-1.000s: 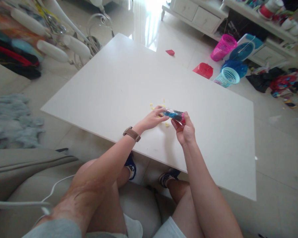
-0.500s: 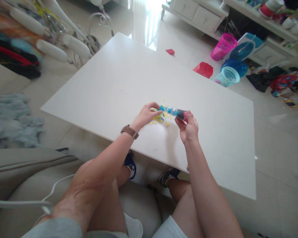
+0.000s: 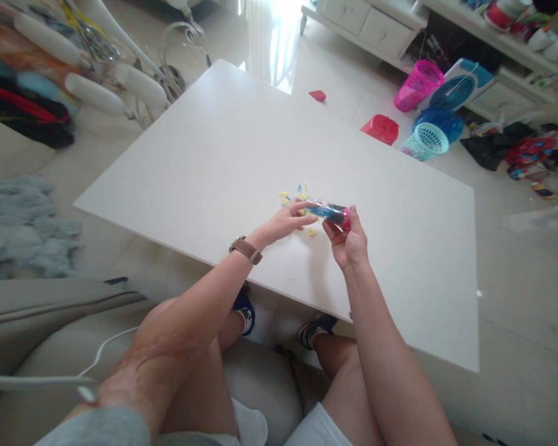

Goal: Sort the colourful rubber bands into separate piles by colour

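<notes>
In my right hand (image 3: 351, 240) a clear tube (image 3: 325, 210) lies almost level above the table, gripped by its pink end. Blue, black and pink small pieces that look like rubber bands show through its wall. My left hand (image 3: 292, 222) is at the tube's left end, fingers stretched and apart, with nothing visible held in them. Its fingers partly cover that end, so whether they touch the tube is unclear. Yellow and blue loose bands (image 3: 284, 198) lie scattered on the table beneath and around this hand, some hidden by it.
The white table (image 3: 204, 148) spreads out before me. On the floor beyond stand a pink basket (image 3: 418, 87), a light-blue basket (image 3: 425, 142) and a red container (image 3: 382, 129). A white metal rack (image 3: 142, 87) is at the far left, and grey fluff (image 3: 28, 226) lies on the left floor.
My left hand's fingers have gone from a pinch on blue bands at the tube's end to spread apart. Fewer bands show at that end, with more blue inside the tube.
</notes>
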`<state>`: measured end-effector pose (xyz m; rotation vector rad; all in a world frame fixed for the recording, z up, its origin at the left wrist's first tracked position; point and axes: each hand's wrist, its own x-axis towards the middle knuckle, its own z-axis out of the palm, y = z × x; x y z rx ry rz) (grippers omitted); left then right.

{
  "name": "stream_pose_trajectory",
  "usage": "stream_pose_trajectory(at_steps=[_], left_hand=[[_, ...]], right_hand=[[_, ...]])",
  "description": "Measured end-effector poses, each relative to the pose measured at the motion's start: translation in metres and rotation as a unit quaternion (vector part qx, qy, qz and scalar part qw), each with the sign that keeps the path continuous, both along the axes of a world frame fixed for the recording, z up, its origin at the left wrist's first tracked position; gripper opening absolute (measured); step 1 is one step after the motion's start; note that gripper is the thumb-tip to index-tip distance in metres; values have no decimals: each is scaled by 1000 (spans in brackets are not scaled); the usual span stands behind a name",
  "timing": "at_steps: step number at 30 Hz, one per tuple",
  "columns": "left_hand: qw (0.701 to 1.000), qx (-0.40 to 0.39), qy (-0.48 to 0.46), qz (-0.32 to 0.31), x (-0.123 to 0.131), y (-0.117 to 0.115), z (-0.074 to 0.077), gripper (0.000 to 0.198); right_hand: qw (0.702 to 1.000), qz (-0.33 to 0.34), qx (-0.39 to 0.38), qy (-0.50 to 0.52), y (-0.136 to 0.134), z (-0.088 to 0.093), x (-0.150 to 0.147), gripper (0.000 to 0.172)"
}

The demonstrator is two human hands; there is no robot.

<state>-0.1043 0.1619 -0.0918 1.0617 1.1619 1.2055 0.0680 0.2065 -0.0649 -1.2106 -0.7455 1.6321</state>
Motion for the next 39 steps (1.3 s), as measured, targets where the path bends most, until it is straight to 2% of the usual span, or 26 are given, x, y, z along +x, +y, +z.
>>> stream_pose_trajectory(at_steps=[4,8,11,16,20,23,25,31,39], left_hand=[[995,54,79,-16,1,-1,-1,31],[992,73,104,-18,-1,1,0,26],[994,63,85,-15,-1,3,-1,23],[999,-28,-21,8,-1,1,-4,33],[993,-70,-74,-54,-6,-5,-4,50],[988,-75,-76,-112,-11,-7,-6,59],[987,-76,-65,-123,-12,-7,-7,60],[989,-90,-99,-67,-8,-5,-2,49],[982,-113,-150,-11,-13,-1,-4,32]], right_hand=[[1000,26,-15,7,-4,-2,-2,44],[999,27,-18,-5,-4,-4,-2,43],[1000,21,-14,-12,-2,-3,-2,43],[1000,5,7,-13,-3,-2,-4,43],[999,30,-2,-18,-4,1,-6,45],[998,59,-8,-22,-5,4,-3,46],[997,77,-12,-21,-4,6,-1,48],[998,62,2,-28,0,8,2,54],[995,15,81,-64,3,3,6,53]])
